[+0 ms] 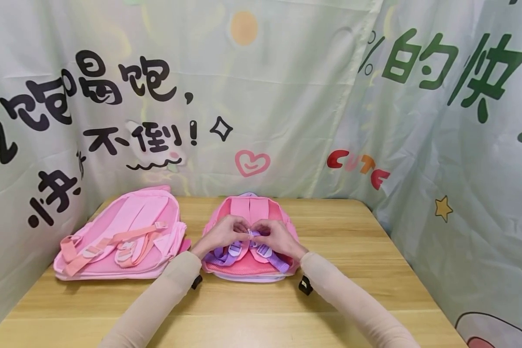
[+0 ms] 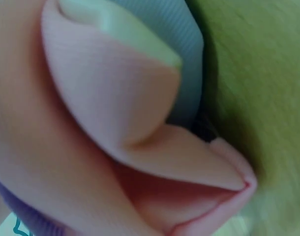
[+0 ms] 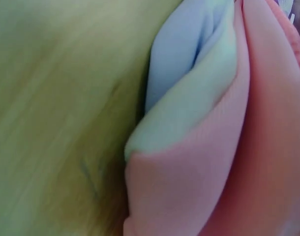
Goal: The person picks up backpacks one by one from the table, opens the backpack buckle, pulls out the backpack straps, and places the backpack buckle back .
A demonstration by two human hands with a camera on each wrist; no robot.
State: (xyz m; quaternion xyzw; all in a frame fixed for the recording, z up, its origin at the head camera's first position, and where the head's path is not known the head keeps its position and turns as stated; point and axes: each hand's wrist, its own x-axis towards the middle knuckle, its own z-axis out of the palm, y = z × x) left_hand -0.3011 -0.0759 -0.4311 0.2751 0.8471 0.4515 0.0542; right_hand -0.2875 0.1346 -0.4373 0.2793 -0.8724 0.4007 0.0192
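Note:
In the head view a small pink backpack (image 1: 249, 208) lies at the middle of the table, its strap side up. Purple webbing straps (image 1: 228, 256) with pale buckles (image 1: 264, 250) run over its lower half. Above the straps, my left hand (image 1: 228, 229) and right hand (image 1: 277, 235) meet, fingertips pinching a small pale piece (image 1: 250, 234) between them. Its exact kind is too small to tell. Both wrist views show only the bag's sides close up: folded pink fabric (image 2: 110, 93) on the left, pink fabric with a pale band (image 3: 184, 118) on the right.
A larger pink backpack (image 1: 152, 212) with peach straps (image 1: 113, 239) lies to the left, near my left forearm. The wooden table (image 1: 343, 241) extends to the right and front. Printed curtains (image 1: 287, 121) hang behind and on both sides.

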